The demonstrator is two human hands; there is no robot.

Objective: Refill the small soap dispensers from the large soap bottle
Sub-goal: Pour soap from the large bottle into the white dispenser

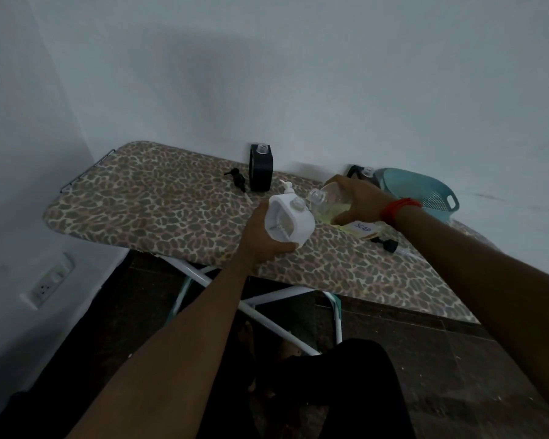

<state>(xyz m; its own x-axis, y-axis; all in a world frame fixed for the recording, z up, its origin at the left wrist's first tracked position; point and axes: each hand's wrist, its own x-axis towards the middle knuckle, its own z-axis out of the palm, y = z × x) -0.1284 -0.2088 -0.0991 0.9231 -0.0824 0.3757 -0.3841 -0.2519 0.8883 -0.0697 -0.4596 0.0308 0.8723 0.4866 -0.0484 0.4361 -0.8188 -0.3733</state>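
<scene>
One ironing board (146,198) with a leopard-print cover stands against the wall and carries everything. One teal colander (425,191) sits at its far right, by the wall.

One large soap bottle (330,202), clear with yellowish liquid and a label reading "SOAP", is tipped over on its side above the board. Its open mouth points left, just beside the neck of the white dispenser. The right hand (355,198) grips it from above, fingers curled round its body.

There are three small dispensers, all with their pumps off. One white dispenser (290,221) is tilted and held off the board near the front edge; the left hand (260,242) wraps it from the left and below, thumb under its lower corner. One black dispenser (260,169) stands upright at the wall, well apart from the hands. A second black dispenser (360,174) is partly hidden behind the right hand, just beside the colander.

Three loose pumps lie on the board: one black pump (237,179) just left of the upright black dispenser, one white pump (287,186) behind the white dispenser, and another black one (387,244) near the bottle's base.
</scene>
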